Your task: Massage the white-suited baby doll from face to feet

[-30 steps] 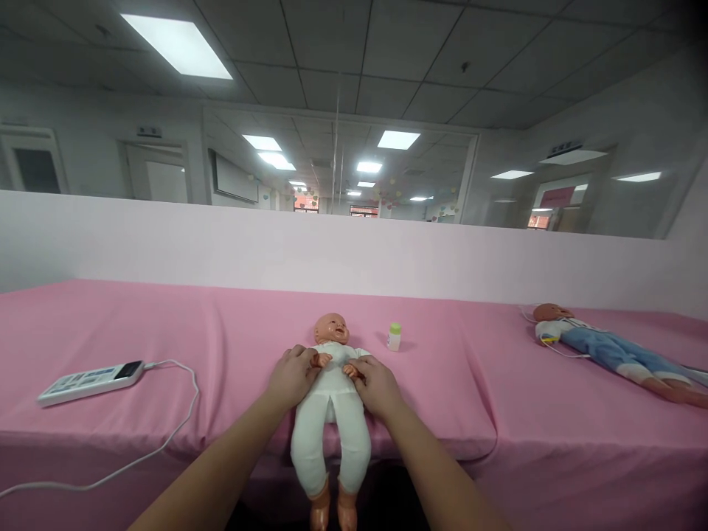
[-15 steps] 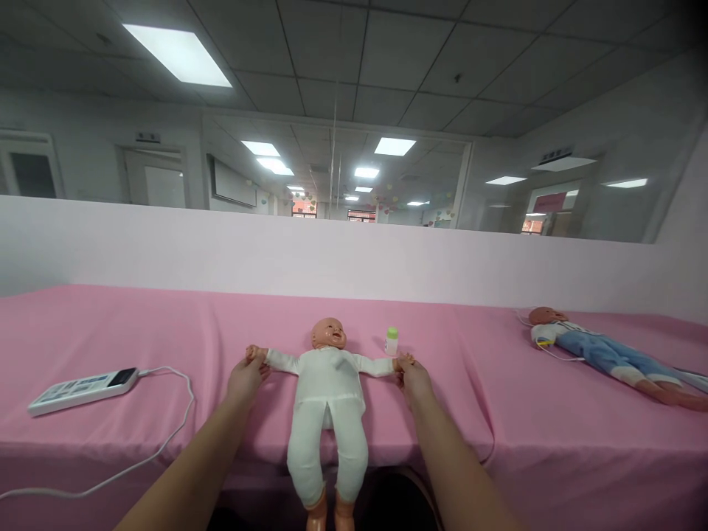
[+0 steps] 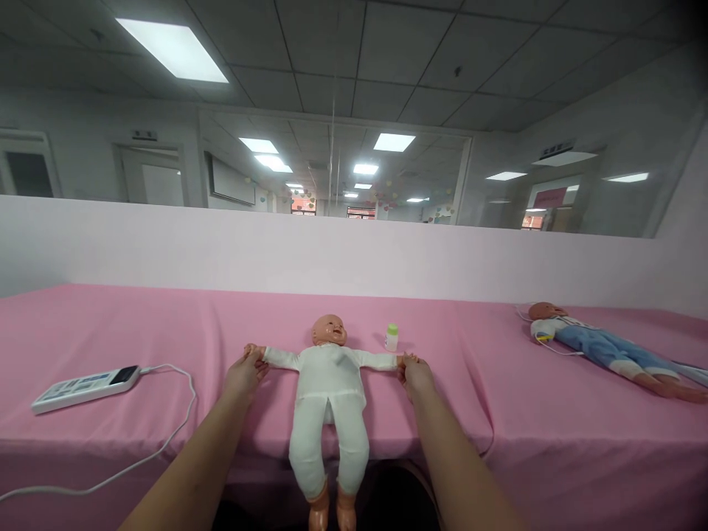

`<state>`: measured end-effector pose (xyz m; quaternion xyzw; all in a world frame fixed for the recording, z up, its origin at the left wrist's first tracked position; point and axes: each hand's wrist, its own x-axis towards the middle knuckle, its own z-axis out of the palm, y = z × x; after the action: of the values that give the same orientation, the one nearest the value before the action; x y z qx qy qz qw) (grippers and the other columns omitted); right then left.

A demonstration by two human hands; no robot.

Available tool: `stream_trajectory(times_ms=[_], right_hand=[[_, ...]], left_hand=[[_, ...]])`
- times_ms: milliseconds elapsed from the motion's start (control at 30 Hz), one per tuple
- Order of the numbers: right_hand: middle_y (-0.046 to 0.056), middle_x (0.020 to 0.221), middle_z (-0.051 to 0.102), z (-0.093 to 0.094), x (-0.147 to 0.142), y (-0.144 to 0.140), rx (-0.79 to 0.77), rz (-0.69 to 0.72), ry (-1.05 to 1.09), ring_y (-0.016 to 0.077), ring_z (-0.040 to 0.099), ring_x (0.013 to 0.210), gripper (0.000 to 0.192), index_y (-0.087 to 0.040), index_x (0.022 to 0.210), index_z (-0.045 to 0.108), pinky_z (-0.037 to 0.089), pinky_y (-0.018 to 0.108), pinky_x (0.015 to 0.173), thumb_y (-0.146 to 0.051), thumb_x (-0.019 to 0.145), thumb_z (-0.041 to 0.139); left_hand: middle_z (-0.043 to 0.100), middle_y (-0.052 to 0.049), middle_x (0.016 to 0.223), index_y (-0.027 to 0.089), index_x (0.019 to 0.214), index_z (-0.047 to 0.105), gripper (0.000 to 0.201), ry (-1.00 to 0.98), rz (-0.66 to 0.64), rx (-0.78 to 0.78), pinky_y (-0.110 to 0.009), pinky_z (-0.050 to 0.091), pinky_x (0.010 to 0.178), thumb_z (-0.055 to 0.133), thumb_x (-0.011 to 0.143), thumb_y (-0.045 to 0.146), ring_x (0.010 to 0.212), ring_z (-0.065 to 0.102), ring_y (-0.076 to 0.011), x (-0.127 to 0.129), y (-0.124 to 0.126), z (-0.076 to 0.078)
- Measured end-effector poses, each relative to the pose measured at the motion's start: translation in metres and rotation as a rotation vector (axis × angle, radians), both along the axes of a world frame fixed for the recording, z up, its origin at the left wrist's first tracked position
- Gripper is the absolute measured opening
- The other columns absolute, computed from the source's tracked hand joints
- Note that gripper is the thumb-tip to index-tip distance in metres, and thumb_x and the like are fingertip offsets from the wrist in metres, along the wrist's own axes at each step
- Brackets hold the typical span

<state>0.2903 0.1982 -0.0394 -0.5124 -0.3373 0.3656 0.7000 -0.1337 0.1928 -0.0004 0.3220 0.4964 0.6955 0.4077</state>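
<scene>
A baby doll (image 3: pixel 330 380) in a white top and white trousers lies on its back on the pink cloth (image 3: pixel 442 413), head away from me and feet over the front edge. Its arms are stretched straight out to both sides. My left hand (image 3: pixel 244 376) is closed around the doll's hand on the left. On the other side, my right hand (image 3: pixel 416 375) grips the doll's other hand between thumb and fingers. A small white bottle with a green cap (image 3: pixel 391 338) stands upright just beyond the doll's arm on the right.
To the left lies a white handheld device with a screen (image 3: pixel 85 389), its white cable trailing over the front edge. A second doll in blue clothes (image 3: pixel 600 346) lies at the right with thin tubing on it. Behind the table rises a low white wall (image 3: pixel 354 254) topped by glass.
Both hands keep hold of the doll's hands, and its arms stay spread. The camera view has shifted very slightly; otherwise little differs.
</scene>
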Motion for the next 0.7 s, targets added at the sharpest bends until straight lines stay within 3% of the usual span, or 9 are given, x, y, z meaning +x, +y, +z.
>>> stream_trajectory(times_ms=[67, 133, 267, 433, 533, 700], right_hand=[[-0.003, 0.062, 0.057, 0.005, -0.005, -0.002, -0.059, 0.002, 0.122, 0.0152, 0.054, 0.051, 0.025, -0.022, 0.084, 0.057, 0.050, 0.029, 0.049, -0.043, 0.079, 0.070], [-0.004, 0.063, 0.057, 0.012, -0.012, -0.005, -0.079, -0.027, 0.155, 0.0139, 0.053, 0.051, 0.031, -0.022, 0.091, 0.059, 0.048, 0.026, 0.049, -0.045, 0.077, 0.073], [-0.002, 0.073, 0.066, 0.032, -0.037, -0.014, 0.042, 0.039, -0.070, 0.0150, 0.058, 0.058, 0.048, -0.021, 0.108, 0.065, 0.049, 0.027, 0.054, -0.055, 0.077, 0.075], [0.004, 0.107, 0.077, 0.051, -0.075, -0.028, 0.206, 0.175, -0.490, 0.0198, 0.068, 0.080, 0.041, -0.025, 0.119, 0.072, 0.057, 0.034, 0.077, -0.042, 0.081, 0.071], [0.003, 0.108, 0.077, 0.053, -0.093, -0.040, 0.257, 0.276, -0.746, 0.0222, 0.070, 0.093, 0.035, -0.027, 0.116, 0.076, 0.056, 0.036, 0.089, -0.028, 0.081, 0.069], [0.005, 0.111, 0.076, 0.049, -0.106, -0.056, 0.301, 0.281, -1.026, 0.0231, 0.069, 0.103, 0.036, -0.029, 0.117, 0.077, 0.052, 0.036, 0.096, -0.020, 0.085, 0.065]], left_hand=[[0.073, -0.007, 0.088, 0.016, 0.096, 0.067, 0.018, 0.012, -0.022, 0.010, -0.032, 0.060, 0.081, 0.069, 0.088, 0.032, 0.082, 0.073, -0.0194, 0.002, -0.003, 0.001], [0.072, -0.006, 0.084, 0.017, 0.094, 0.068, 0.031, 0.184, 0.010, -0.009, -0.034, 0.058, 0.076, 0.072, 0.086, 0.046, 0.080, 0.071, -0.0223, 0.006, -0.008, 0.004], [0.075, -0.006, 0.088, 0.020, 0.095, 0.069, 0.045, 0.636, 0.058, -0.036, -0.035, 0.051, 0.072, 0.064, 0.088, 0.064, 0.084, 0.069, -0.0278, 0.029, -0.024, 0.023], [0.076, -0.008, 0.111, 0.023, 0.108, 0.072, 0.033, 1.058, -0.040, 0.152, -0.035, 0.050, 0.088, 0.058, 0.095, 0.051, 0.102, 0.069, -0.0275, 0.065, -0.037, 0.040], [0.072, -0.010, 0.117, 0.023, 0.114, 0.073, 0.028, 1.318, -0.120, 0.231, -0.037, 0.048, 0.093, 0.059, 0.094, 0.037, 0.107, 0.066, -0.0277, 0.078, -0.041, 0.035], [0.070, -0.009, 0.115, 0.025, 0.119, 0.070, 0.028, 1.500, -0.175, 0.275, -0.038, 0.045, 0.094, 0.054, 0.097, 0.025, 0.109, 0.062, -0.0269, 0.084, -0.046, 0.027]])
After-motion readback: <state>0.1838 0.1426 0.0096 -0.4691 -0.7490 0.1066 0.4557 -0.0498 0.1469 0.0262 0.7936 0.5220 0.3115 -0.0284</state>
